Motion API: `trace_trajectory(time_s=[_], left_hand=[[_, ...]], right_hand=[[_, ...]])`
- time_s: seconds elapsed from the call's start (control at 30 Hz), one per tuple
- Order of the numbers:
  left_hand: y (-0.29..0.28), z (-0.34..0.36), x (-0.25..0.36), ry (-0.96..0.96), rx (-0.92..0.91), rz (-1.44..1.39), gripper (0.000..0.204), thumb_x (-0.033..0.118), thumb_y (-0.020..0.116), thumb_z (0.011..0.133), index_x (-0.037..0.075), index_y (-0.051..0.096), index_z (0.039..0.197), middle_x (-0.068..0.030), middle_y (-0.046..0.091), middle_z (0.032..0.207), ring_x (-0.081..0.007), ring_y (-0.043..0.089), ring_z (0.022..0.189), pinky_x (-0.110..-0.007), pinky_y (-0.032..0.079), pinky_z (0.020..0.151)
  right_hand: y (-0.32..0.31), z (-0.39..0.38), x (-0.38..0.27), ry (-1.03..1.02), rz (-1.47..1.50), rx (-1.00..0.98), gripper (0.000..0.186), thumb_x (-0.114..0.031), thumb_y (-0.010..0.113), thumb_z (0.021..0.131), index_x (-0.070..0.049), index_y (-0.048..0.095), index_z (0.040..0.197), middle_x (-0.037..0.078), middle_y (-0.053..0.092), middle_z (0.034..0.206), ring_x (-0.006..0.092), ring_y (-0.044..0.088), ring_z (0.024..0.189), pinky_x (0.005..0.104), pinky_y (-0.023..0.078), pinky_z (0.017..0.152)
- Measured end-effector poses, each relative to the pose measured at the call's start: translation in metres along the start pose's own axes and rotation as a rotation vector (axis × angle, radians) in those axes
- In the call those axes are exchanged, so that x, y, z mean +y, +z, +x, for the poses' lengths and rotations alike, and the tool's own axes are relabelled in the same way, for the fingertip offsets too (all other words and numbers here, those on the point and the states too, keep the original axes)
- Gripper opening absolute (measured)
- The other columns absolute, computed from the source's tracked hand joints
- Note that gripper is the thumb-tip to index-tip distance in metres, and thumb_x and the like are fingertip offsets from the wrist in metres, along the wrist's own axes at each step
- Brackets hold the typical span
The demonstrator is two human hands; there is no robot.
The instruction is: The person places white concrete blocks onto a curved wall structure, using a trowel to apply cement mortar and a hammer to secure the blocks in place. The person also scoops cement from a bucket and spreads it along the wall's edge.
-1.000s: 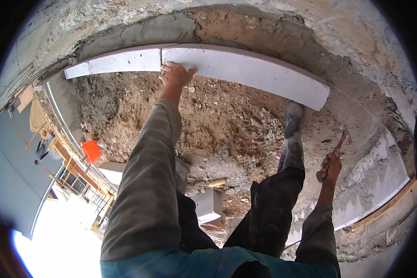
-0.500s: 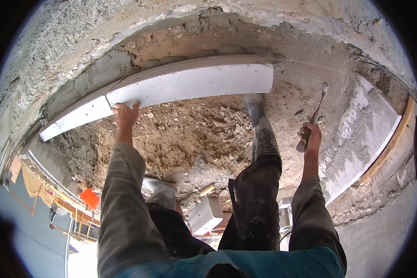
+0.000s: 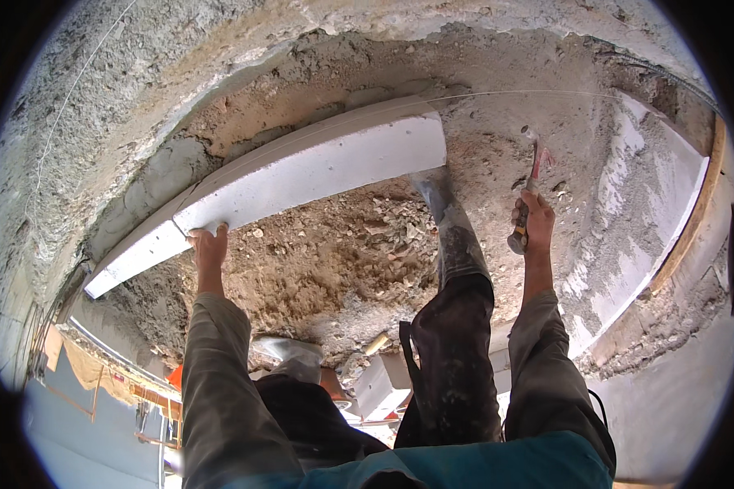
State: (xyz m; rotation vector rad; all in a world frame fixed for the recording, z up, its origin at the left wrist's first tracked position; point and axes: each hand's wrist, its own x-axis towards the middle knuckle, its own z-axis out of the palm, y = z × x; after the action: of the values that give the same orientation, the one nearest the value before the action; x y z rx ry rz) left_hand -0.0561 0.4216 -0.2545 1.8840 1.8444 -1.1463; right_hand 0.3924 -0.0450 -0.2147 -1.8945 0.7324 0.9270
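My left hand (image 3: 210,245) grips the lower edge of a long white slab (image 3: 326,169) near its seam with a shorter white slab (image 3: 134,257). A thin string (image 3: 507,91) runs along the row. My right hand (image 3: 534,222) is closed on the dark handle of a hammer (image 3: 532,159) with a pale head and red on its shank, held upright over the dirt right of the slab. My right boot (image 3: 440,204) stands at the long slab's right end.
A rough wall (image 3: 139,81) curves beyond the slabs. Rubble (image 3: 383,228) covers the ground. A mortar-smeared slab edged with wood (image 3: 620,236) lies at right. A pale block (image 3: 379,387) and an orange object (image 3: 174,376) sit below. Scaffolding (image 3: 155,407) shows at lower left.
The view has swung, shifting the slabs down-left in the picture. My left hand stays at the seam. The hammer in my right hand is raised farther up the frame.
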Motion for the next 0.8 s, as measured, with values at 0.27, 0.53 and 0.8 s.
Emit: trace_trajectory(time_s=[0.27, 0.53, 0.8], left_hand=[[0.007, 0.012, -0.01, 0.081, 0.007, -0.045, 0.105, 0.053, 0.057, 0.087, -0.024, 0.01, 0.14, -0.0454, 0.019, 0.144, -0.0544, 0.04, 0.128, -0.05, 0.036, 0.106], [0.017, 0.02, -0.037, 0.069, 0.022, 0.025, 0.106, 0.056, 0.055, 0.085, -0.024, 0.01, 0.138, -0.0469, 0.019, 0.141, -0.0514, 0.036, 0.131, -0.048, 0.034, 0.108], [0.002, 0.006, -0.013, 0.087, 0.018, -0.082, 0.105, 0.051, 0.058, 0.085, -0.027, 0.01, 0.138, -0.05, 0.012, 0.143, -0.0552, 0.029, 0.134, -0.049, 0.034, 0.108]], right_hand=[[0.065, -0.018, -0.009, -0.072, -0.145, -0.143, 0.051, -0.009, 0.057, 0.091, -0.002, 0.04, 0.138, 0.006, 0.056, 0.075, 0.012, 0.053, 0.05, 0.0278, 0.046, 0.044], [0.056, -0.03, -0.023, -0.026, -0.003, -0.314, 0.062, -0.011, 0.056, 0.094, -0.01, 0.029, 0.15, 0.004, 0.053, 0.073, 0.0122, 0.054, 0.05, 0.0287, 0.046, 0.041], [0.07, -0.038, -0.024, 0.014, -0.174, -0.425, 0.06, -0.01, 0.056, 0.094, -0.01, 0.032, 0.149, 0.004, 0.055, 0.074, 0.0114, 0.054, 0.05, 0.0283, 0.045, 0.041]])
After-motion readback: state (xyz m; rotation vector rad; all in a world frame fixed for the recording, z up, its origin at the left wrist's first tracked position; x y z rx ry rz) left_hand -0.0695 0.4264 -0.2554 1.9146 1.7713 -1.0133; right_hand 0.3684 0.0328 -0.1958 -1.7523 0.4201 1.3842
